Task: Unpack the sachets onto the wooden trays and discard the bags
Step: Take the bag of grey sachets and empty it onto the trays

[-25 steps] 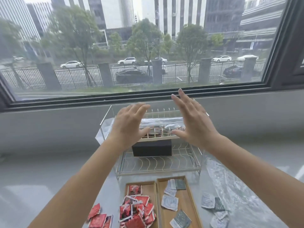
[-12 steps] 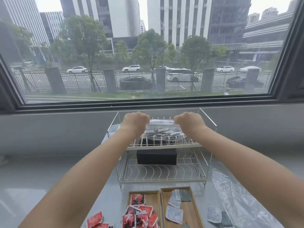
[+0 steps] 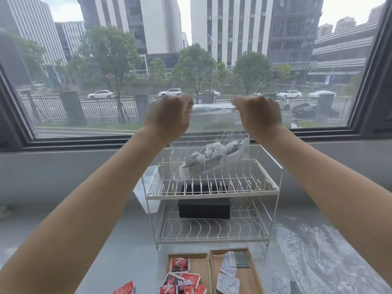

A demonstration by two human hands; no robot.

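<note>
Clearly you are partway through: your left hand and right hand each have their fingers pinched on a top corner of a clear bag, which hangs in the air above the upper shelf of the white wire rack, free of it as far as the view shows. The grey and white sachets inside it have slumped to the bottom, tilted down toward your left. Below, 2 wooden trays sit side by side on the counter; the left tray already holds red sachets, and the right tray has only a few grey and white ones. So 1 kind looks largely unpacked, while this bag is still full and, I judge, bound for the right tray. Some strays need gathering too: red sachets lie on the counter left of the trays, and a pale one lies right of them (the frame edge cuts off the rest). Crumpled clear plastic lies at your right, likely an emptied bag not yet discarded. A black box sits on the rack's lower shelf.
</note>
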